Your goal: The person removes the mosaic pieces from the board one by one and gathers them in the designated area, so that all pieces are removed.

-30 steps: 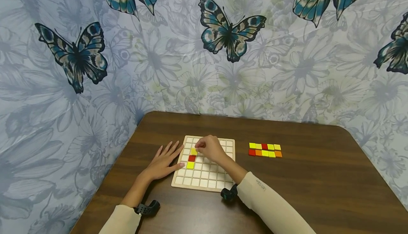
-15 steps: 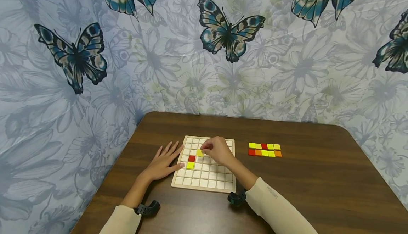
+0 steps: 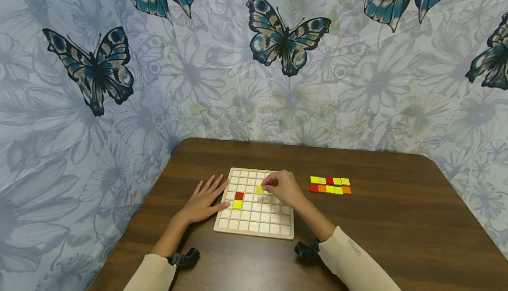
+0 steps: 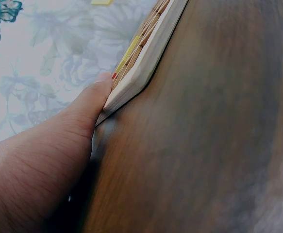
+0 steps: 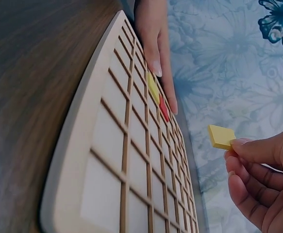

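Observation:
A square wooden grid board (image 3: 254, 235) with white cells lies on the table. One red tile (image 3: 239, 196) and a yellow tile (image 3: 237, 204) sit in its left part, one directly in front of the other. My left hand (image 3: 203, 203) rests with spread, straight fingers at the board's left edge, its thumb over the rim. Thumb and fingers of my right hand (image 3: 283, 188) pinch another yellow tile (image 5: 221, 137). In the right wrist view this tile is held up off the board, tilted, with its outer half free of the fingertips.
Right of the board, two rows of loose tiles (image 3: 330, 185) in yellow, red and orange lie on the brown table (image 3: 381, 220). Behind the table's far edge hangs a cloth (image 3: 337, 106) printed with flowers and butterflies.
My right hand has moved rightward across the board, carrying the pinched yellow tile away from the cell behind the red tile. The left hand has stayed in place.

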`<state>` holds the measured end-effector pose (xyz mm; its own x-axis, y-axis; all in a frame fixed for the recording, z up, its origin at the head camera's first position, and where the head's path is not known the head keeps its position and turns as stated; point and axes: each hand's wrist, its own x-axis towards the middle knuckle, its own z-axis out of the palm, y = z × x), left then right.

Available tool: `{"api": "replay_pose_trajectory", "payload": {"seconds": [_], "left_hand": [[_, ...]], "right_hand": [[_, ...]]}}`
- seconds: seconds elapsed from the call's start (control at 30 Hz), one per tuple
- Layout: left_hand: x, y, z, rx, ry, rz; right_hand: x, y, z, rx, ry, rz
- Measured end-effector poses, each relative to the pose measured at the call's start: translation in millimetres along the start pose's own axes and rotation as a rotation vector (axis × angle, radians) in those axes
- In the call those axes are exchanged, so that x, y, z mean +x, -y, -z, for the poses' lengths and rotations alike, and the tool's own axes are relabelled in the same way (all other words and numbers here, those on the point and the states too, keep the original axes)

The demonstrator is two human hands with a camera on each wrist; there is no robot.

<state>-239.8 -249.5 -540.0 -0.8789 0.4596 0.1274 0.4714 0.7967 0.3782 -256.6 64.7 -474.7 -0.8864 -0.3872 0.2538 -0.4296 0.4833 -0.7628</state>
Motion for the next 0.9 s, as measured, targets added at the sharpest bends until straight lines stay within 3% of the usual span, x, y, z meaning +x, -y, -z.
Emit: {"api": "replay_pose_trajectory", "payload": {"seconds": [0.37,0.9], "left_hand": [[0.1,0.1,0.3,-0.003,0.007,0.001],[0.5,1.0,-1.0,-0.003,-0.018,-0.016]], "right_hand": [[-15.2,-9,18,-0.043,-0.024,-0.055],[-37.7,-20,43,-0.017,-0.053,-0.089]]}}
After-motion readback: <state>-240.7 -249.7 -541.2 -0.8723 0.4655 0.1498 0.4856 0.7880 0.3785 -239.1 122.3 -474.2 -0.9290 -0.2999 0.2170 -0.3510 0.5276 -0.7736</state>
